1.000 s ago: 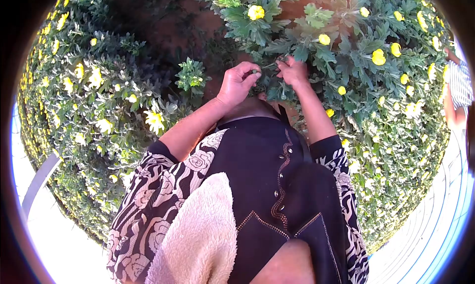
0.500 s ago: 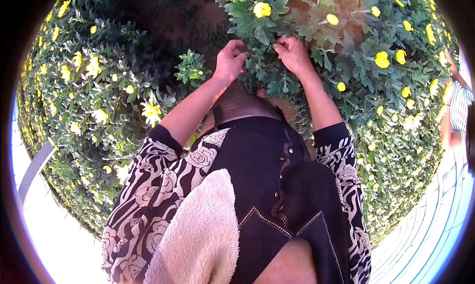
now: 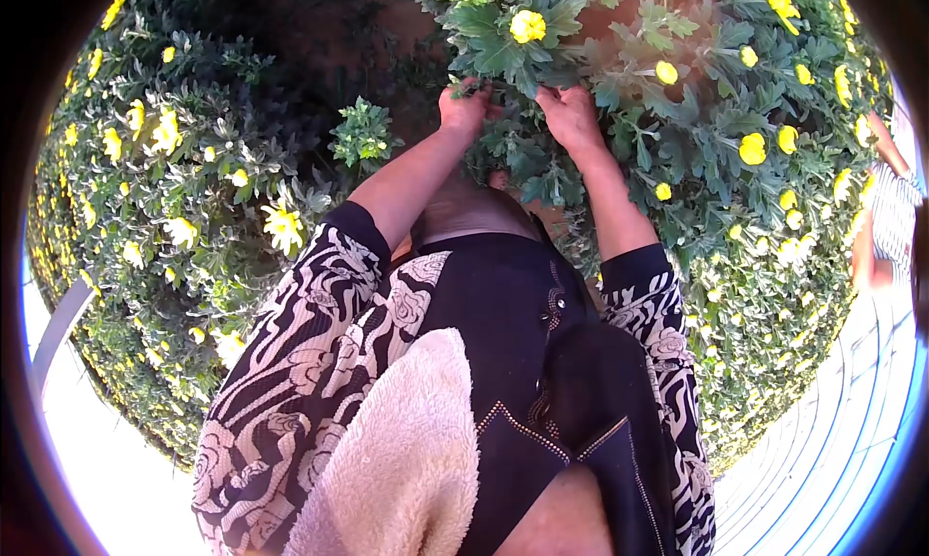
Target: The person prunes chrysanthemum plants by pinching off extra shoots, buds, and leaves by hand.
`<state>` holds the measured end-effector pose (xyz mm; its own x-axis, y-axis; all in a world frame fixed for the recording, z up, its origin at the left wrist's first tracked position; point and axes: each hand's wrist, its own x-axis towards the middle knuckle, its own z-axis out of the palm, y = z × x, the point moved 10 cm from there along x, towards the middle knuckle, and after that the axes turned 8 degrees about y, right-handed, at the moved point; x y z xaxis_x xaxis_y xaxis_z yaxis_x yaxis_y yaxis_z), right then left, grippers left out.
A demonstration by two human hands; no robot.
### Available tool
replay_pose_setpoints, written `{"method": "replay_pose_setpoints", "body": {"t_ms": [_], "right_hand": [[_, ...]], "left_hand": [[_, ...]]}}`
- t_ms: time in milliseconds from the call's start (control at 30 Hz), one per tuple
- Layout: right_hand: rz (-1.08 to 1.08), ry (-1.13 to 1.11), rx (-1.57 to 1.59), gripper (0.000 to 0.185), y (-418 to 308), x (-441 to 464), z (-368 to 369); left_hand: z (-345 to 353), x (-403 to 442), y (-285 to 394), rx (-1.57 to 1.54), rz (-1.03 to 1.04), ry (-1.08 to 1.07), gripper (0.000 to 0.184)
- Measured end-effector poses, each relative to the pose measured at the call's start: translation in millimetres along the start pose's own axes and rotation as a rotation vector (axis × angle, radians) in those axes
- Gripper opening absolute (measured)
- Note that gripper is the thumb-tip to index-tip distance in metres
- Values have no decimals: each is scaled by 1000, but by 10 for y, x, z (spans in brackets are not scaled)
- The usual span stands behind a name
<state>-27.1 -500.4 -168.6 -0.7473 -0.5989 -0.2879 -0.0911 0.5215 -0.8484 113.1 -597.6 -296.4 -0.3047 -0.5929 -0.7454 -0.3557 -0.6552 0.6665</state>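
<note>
My left hand [image 3: 464, 109] is closed at the edge of a leafy green plant [image 3: 513, 154], with a small tuft of green leaves [image 3: 466, 87] showing at its fingers. To its right, my right hand [image 3: 569, 114] reaches into the same foliage, its thumb and finger pressed together. Whatever lies between those fingertips is too small to make out. A yellow flower [image 3: 527, 27] stands just above the two hands. The hands are apart, with leaves between them.
Dense bushes with yellow flowers [image 3: 283, 227] spread on the left, and more [image 3: 752, 149] on the right. A small green plant [image 3: 363, 133] grows beside my left forearm. At the far right edge another person's striped clothing [image 3: 894, 217] and arm show.
My left hand has moved up from its place one second ago and now shows a leafy tuft at its fingers. My right hand has also moved slightly up. The view has shifted a little.
</note>
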Motion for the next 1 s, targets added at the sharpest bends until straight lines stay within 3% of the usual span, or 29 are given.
{"method": "replay_pose_setpoints", "body": {"t_ms": [67, 133, 200, 233, 267, 333, 400, 467, 533, 600, 667, 733, 767, 833, 867, 933, 967, 1000], "right_hand": [[-55, 37, 156, 24, 256, 60, 49], [6, 30, 232, 20, 410, 107, 67], [-295, 175, -160, 20, 129, 113, -144], [-69, 59, 168, 22, 326, 175, -80], [-69, 61, 173, 22, 242, 165, -97], [38, 8, 271, 24, 117, 111, -97], [47, -8, 341, 24, 155, 102, -55], [152, -60, 370, 23, 348, 93, 72], [125, -62, 338, 22, 401, 85, 106], [156, -126, 244, 22, 457, 59, 180], [163, -148, 251, 22, 371, 10, 181], [342, -173, 253, 22, 489, -71, 197], [344, -169, 253, 22, 486, -115, 193], [217, -117, 222, 22, 393, -69, 132], [31, -23, 215, 21, 538, 39, 134], [-41, 10, 348, 19, 586, 65, 148], [-69, 20, 165, 17, 532, 29, 80], [-86, 23, 165, 17, 577, 90, 67]], "left_hand": [[-89, 219, -29, 26, -14, 89, 18], [-246, 303, 43, 436, 50, 118, 16], [-482, 585, -159, 636, 16, 97, 22], [-521, 786, -336, 679, 72, 64, 23], [-502, 705, -308, 683, 74, 66, 23], [-129, 317, -121, 207, 71, -170, 25], [60, 82, -43, 355, -18, -255, 29], [349, -231, -93, 40, -239, -422, 31], [499, -126, -287, 3, -269, -486, 34], [701, -240, -292, -56, -309, -590, 24], [696, 2, -500, 63, -260, -511, 21], [718, -84, -531, 76, -342, -440, 19], [591, -81, -492, 409, -326, -388, 19], [557, -129, -429, 396, -216, -322, 18], [540, -46, -311, 380, -106, -250, 17], [456, 242, -344, 874, 67, -234, 14], [347, 374, -357, 1064, 113, -175, 13], [127, 521, -431, 1040, 50, -69, 15]]}}
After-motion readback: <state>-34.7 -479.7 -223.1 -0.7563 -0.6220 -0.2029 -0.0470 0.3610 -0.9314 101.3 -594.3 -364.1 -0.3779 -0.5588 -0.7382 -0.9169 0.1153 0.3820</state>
